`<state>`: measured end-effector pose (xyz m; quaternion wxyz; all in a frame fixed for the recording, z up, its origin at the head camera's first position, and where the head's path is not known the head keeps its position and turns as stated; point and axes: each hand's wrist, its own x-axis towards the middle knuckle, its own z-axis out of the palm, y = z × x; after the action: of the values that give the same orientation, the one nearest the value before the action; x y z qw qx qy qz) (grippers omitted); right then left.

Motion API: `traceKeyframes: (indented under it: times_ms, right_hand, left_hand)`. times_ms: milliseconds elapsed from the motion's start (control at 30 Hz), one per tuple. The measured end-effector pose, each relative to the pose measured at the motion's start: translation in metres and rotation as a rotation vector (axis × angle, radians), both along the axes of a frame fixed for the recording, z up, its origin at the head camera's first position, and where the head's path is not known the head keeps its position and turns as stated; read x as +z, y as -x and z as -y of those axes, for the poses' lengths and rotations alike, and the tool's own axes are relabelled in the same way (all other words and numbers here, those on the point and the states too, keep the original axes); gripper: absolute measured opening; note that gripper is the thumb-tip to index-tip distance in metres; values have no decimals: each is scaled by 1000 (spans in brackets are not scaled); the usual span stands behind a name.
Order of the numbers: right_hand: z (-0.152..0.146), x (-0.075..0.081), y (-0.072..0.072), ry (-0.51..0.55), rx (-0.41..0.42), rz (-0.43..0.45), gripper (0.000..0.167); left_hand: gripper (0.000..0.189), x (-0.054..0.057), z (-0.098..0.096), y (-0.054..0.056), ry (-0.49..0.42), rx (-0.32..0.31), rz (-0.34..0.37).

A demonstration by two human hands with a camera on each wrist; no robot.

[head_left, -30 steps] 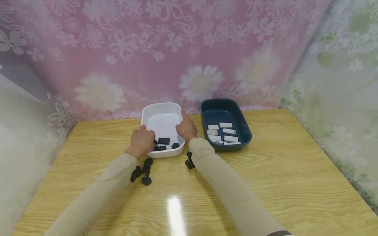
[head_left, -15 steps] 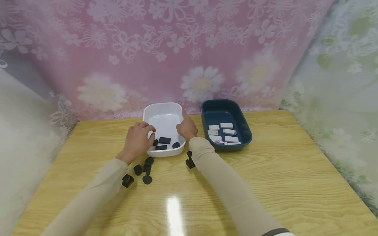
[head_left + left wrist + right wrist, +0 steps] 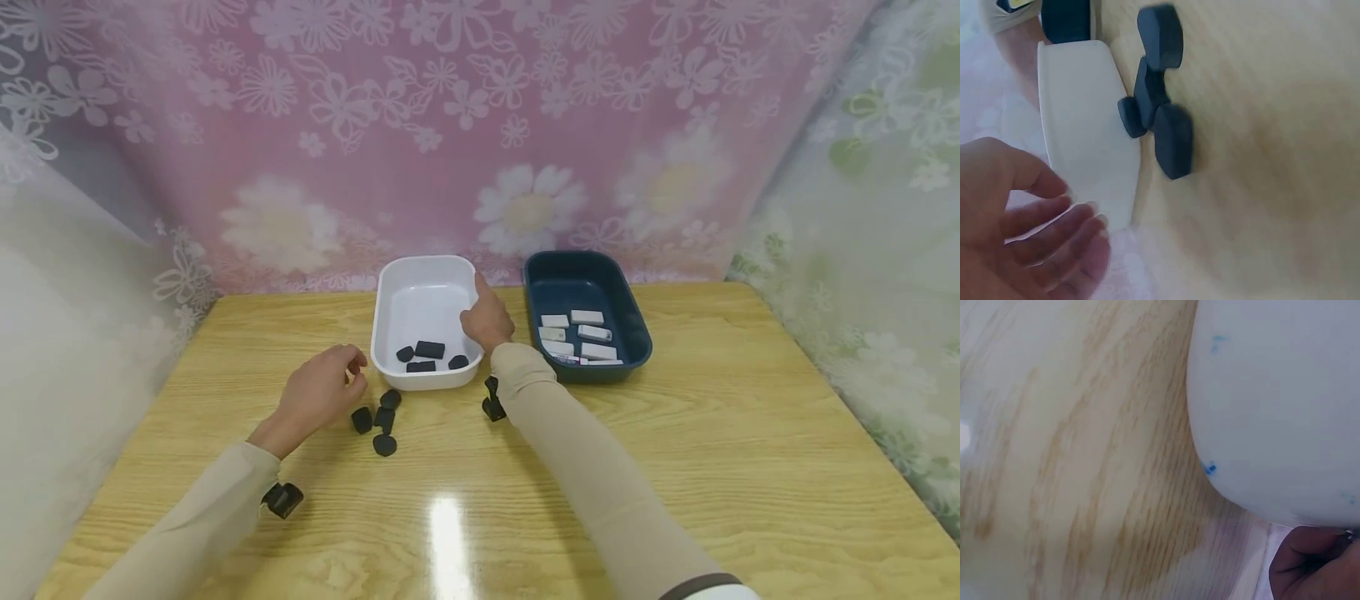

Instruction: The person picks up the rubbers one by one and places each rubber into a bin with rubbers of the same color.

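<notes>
My left hand [image 3: 318, 390] hovers over the table, left of the white plastic tub [image 3: 427, 381], its fingers loosely bent and holding nothing. Just right of it on the wood lie several small black blocks [image 3: 385, 419], rounded or angular, seen close up in the left wrist view with one dark block [image 3: 1174, 140] nearest the hand. With its fingers curled at the rim, my right hand [image 3: 489, 317] grips the tub's right side. Inside the tub, near the front wall, are several more black pieces, among them a rectangular one [image 3: 430, 350]. The right wrist view shows the tub's outer wall [image 3: 1279, 412].
A dark blue tub [image 3: 639, 354] stands right of the white one, with several white blocks [image 3: 598, 351] in its front half. Both tubs are near the back of the wooden table [image 3: 712, 467]. A pink floral curtain [image 3: 420, 183] hangs behind.
My left hand has come out of the white tub and moved left and toward me, leaving a black piece inside. The right hand has stayed at the rim.
</notes>
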<state>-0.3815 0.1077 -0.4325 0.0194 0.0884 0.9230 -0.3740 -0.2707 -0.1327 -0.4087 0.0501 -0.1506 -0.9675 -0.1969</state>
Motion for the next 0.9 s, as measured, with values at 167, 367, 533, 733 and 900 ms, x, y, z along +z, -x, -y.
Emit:
traceKeyframes:
  times_ms: [167,367,533,733,900]
  right_hand:
    - [-3,4,0,-3,-3,-13,74]
    - [-3,5,0,4,5,-14,75]
    - [-2,3,-1,-1,-3,-7,75]
    - [0,-1,-1,-1,-7,0,75]
    - [1,-2,0,-3,-10,0,75]
  left_hand:
    - [10,-4,8,-13,-25,-1,69]
    - [19,-16,8,-29,6,-3,117]
    - [28,-24,7,-36,58,36,124]
    - [25,-28,6,-38,72,53,188]
    - [22,-27,4,-39,60,39,198]
